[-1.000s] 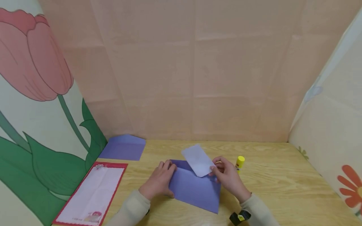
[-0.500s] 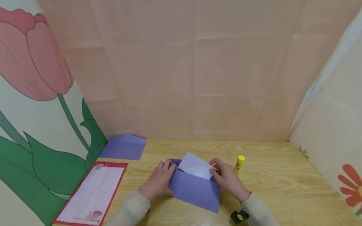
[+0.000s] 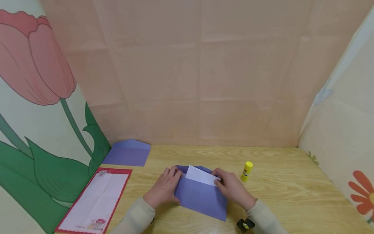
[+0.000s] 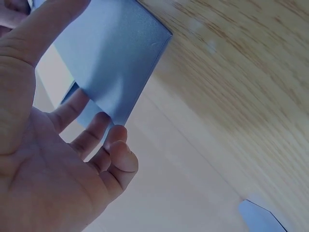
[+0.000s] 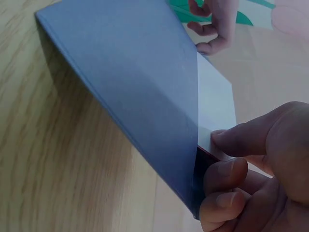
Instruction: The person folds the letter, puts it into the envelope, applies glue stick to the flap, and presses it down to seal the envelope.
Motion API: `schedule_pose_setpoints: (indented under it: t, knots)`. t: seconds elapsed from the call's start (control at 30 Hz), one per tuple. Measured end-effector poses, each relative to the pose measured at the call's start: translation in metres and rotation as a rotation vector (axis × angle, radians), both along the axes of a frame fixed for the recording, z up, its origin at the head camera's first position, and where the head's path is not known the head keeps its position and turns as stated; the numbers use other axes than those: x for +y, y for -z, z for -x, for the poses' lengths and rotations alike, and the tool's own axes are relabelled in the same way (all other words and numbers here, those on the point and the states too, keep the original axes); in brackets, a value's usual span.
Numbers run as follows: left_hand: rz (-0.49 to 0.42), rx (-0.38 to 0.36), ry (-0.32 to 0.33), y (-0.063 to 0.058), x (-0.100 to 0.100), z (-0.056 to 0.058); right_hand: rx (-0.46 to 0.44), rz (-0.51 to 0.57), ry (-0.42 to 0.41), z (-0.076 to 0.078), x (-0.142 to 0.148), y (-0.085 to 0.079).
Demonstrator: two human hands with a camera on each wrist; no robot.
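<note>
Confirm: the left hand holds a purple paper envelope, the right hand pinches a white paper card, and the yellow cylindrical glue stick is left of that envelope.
Wrong side: the head view shows the glue stick right of that envelope; the rest holds.

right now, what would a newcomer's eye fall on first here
Probably the big pink tulip at the head view's left edge. Next, low in the middle, the purple envelope with a white card, held by the right grip, partly inside. The bright yellow tube on the table, right of the envelope, also stands out.
</note>
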State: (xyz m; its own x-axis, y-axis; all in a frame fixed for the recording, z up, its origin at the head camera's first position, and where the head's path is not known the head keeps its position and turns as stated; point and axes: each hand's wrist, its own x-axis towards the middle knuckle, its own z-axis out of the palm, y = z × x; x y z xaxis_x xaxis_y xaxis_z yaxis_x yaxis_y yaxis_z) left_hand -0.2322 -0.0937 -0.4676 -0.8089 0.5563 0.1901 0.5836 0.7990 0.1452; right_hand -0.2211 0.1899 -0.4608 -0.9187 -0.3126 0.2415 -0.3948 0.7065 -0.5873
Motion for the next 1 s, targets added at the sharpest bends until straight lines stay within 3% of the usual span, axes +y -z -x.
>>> schedule_pose_setpoints:
  t: [0.4,0.53,0.63,0.73,0.8,0.87,0.93,1.0]
  knots:
    - [0.01,-0.007,0.013,0.001,0.001,-0.002,-0.033,-0.047,-0.097,-0.002,-0.006,0.004]
    - [0.004,-0.011,0.021,0.002,0.001,-0.001,-0.08,-0.044,-0.085,-0.003,-0.006,0.003]
    - [-0.053,-0.011,0.006,0.005,0.0,0.0,-0.114,-0.017,-0.029,-0.002,-0.005,0.004]
    - [-0.198,0.008,-0.067,0.007,-0.001,0.001,-0.129,0.049,0.088,0.0,-0.004,0.005]
    - [-0.364,-0.004,-0.149,0.007,-0.001,0.003,-0.123,0.125,0.168,0.002,-0.002,0.005]
    - [-0.554,-0.063,-0.217,0.004,-0.001,0.004,-0.097,0.214,0.226,0.002,-0.001,0.004]
    - [-0.747,-0.2,-0.232,-0.001,-0.001,0.005,-0.068,0.295,0.26,0.003,0.001,0.003]
    - [-0.908,-0.387,-0.188,-0.003,0.001,0.005,-0.054,0.364,0.282,0.003,0.001,0.001]
